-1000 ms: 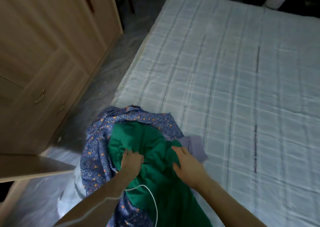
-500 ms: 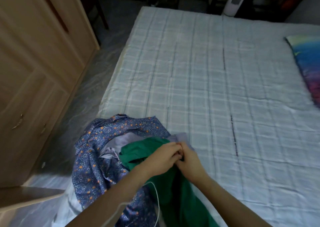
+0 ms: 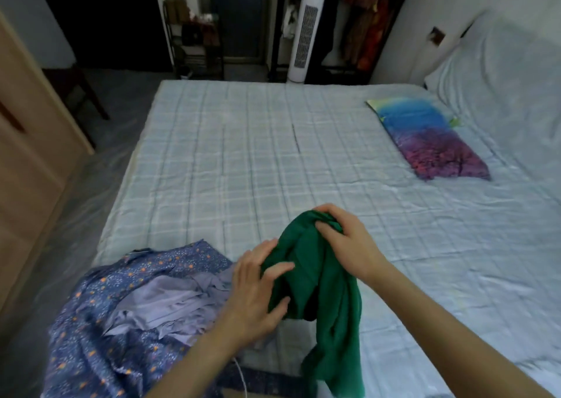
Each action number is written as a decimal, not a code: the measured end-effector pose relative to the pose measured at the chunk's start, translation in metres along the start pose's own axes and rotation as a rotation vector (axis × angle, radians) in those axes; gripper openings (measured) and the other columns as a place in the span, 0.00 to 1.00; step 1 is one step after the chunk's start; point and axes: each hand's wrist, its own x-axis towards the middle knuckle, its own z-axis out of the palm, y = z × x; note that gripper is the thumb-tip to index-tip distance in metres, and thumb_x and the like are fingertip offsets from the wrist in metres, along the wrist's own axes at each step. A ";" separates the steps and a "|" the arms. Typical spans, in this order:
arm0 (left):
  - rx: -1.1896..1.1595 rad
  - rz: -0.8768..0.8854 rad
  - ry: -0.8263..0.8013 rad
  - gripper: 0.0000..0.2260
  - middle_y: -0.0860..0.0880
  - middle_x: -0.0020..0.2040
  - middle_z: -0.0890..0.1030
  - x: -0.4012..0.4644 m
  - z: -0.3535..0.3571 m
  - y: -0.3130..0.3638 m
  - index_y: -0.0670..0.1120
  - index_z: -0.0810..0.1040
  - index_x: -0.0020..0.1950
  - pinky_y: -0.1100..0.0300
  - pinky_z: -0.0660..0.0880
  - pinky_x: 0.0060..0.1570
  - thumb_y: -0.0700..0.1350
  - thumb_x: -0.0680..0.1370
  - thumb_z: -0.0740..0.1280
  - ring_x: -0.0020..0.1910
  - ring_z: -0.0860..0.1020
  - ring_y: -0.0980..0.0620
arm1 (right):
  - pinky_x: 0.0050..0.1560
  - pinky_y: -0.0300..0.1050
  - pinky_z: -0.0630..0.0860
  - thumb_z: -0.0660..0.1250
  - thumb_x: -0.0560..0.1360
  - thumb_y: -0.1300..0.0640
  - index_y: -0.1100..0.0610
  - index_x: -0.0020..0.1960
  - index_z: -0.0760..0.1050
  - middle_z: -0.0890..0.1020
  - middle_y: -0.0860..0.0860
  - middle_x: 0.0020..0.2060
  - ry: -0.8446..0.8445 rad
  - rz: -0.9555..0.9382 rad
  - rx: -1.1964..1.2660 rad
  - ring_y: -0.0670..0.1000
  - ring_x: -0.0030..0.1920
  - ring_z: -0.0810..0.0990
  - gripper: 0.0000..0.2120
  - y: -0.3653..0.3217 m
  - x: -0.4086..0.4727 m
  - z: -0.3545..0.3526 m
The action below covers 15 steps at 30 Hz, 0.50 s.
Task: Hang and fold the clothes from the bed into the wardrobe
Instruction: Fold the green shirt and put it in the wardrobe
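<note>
Wood of a pale wardrobe fills the far left, well away from the dark green knitted garment that serves as landmark. Just left of that garment, on the near corner of the pale checked bed cover, lies a blue floral-print cloth with a crumpled lilac cloth on top. The left hand reaches in from below, forearm angled up and right, fingers curled round the garment's left folds. The right hand pinches the garment's bunched top, lifting it above the cover so the rest hangs down. Far right of the garment lies a blue-and-purple patterned pillow.
</note>
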 end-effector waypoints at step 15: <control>-0.528 -0.525 0.016 0.06 0.54 0.35 0.82 0.132 0.062 0.113 0.58 0.81 0.40 0.62 0.74 0.40 0.50 0.69 0.64 0.37 0.78 0.58 | 0.47 0.42 0.72 0.67 0.75 0.63 0.50 0.45 0.79 0.83 0.48 0.40 0.025 -0.084 -0.394 0.44 0.43 0.79 0.08 0.066 -0.007 -0.250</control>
